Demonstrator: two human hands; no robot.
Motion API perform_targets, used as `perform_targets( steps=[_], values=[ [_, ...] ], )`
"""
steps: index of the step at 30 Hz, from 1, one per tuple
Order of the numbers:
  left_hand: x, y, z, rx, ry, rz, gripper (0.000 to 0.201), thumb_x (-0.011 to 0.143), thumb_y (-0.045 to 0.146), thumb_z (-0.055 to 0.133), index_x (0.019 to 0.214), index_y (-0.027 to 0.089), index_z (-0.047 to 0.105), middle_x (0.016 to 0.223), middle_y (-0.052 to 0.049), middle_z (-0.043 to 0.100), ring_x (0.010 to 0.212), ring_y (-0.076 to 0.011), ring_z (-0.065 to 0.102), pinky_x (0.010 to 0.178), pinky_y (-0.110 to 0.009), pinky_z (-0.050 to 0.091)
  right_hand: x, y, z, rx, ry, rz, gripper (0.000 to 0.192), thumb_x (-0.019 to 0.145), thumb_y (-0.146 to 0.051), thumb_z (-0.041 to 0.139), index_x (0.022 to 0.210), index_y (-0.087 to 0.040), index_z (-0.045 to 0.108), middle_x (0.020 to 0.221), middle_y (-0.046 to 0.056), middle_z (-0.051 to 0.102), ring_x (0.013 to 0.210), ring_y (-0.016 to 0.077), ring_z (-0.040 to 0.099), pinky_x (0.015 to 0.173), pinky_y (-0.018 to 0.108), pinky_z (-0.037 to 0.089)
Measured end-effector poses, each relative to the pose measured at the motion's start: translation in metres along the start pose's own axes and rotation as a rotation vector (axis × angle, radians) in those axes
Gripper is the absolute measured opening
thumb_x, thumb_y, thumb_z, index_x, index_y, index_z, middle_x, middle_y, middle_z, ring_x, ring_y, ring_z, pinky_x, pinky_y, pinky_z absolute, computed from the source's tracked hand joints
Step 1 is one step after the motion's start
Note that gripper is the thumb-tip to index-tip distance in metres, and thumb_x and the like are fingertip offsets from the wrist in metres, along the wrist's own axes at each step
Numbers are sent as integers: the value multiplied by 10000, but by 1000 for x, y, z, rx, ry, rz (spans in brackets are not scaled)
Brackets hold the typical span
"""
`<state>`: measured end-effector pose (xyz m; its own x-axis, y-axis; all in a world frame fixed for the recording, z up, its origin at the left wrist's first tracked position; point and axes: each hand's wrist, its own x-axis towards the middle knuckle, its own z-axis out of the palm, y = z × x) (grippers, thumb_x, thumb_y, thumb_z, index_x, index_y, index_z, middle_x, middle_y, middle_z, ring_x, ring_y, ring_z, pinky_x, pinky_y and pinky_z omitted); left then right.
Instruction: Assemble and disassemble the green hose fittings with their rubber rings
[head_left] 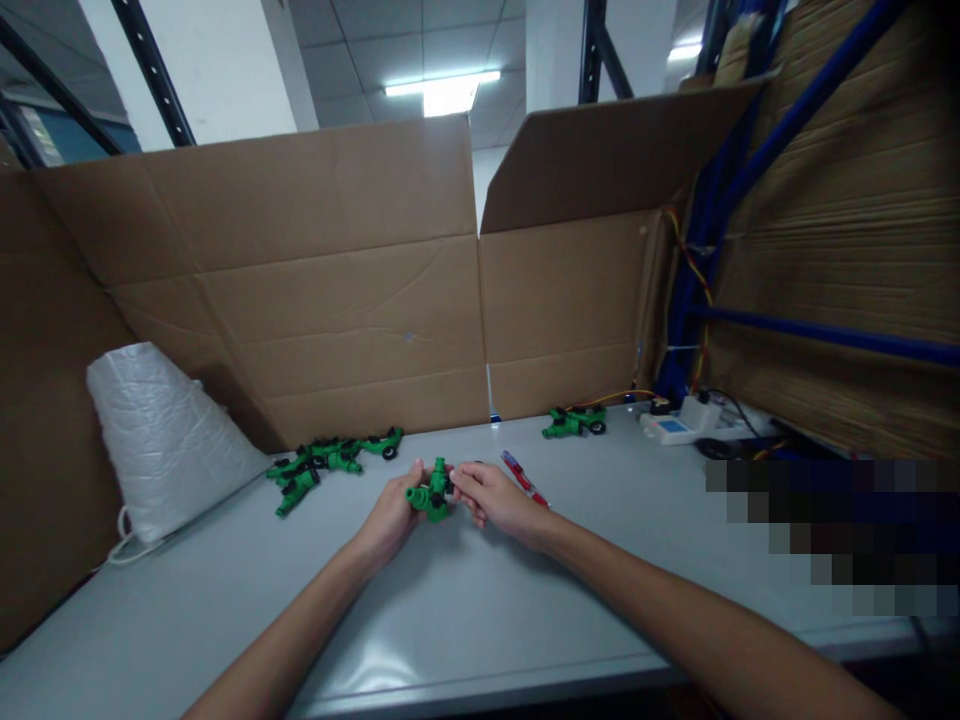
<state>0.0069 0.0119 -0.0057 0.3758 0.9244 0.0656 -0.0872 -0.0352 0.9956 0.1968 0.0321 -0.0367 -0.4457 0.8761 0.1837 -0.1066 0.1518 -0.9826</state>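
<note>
Above the middle of the grey table, my left hand (393,512) is closed around a green plastic fitting (430,498) with a stubby tube and black parts. My right hand (495,500) pinches a black part at the fitting's right side, its thumb and fingers together. The fingertips partly cover the piece, so its exact kind is unclear. Several similar green pieces (298,486) with black round parts lie in a cluster to the left. More of these green pieces (574,422) rest at the back right. Just beyond my right wrist lies a red pen-like screwdriver (524,479).
A white wrapped bundle (169,450) with a cord stands at the left. Cardboard panels (360,300) wall the back of the table (420,620). At the right are a white power strip (675,428), cables and a blue metal frame (684,300).
</note>
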Motion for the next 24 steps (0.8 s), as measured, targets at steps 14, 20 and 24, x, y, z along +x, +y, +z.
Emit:
perform_targets(
  steps=[14, 20, 24],
  values=[
    [-12, 11, 1, 46, -124, -42, 642, 829, 430, 860, 1384, 163, 679, 1190, -136, 714, 1077, -266, 655, 853, -337, 548, -2, -10, -4, -94, 78, -123, 551, 837, -719, 716, 742, -196, 569, 623, -54, 514, 491, 92, 408, 462, 233, 296],
    [-14, 12, 4, 39, -138, -35, 657, 817, 426, 869, 1383, 162, 667, 1078, -106, 736, 986, -245, 682, 842, -344, 565, 0, -11, -2, -25, 114, -167, 524, 738, -638, 849, 762, -193, 573, 722, -30, 581, 597, 111, 463, 549, 244, 342],
    [-12, 12, 5, 3, -74, -26, 610, 813, 388, 872, 1331, 176, 632, 1183, -118, 717, 1013, -244, 685, 741, -306, 581, 1, -8, -4, -89, 143, -210, 453, 816, -600, 796, 834, -189, 608, 734, -30, 581, 649, 133, 504, 605, 255, 375]
  ],
)
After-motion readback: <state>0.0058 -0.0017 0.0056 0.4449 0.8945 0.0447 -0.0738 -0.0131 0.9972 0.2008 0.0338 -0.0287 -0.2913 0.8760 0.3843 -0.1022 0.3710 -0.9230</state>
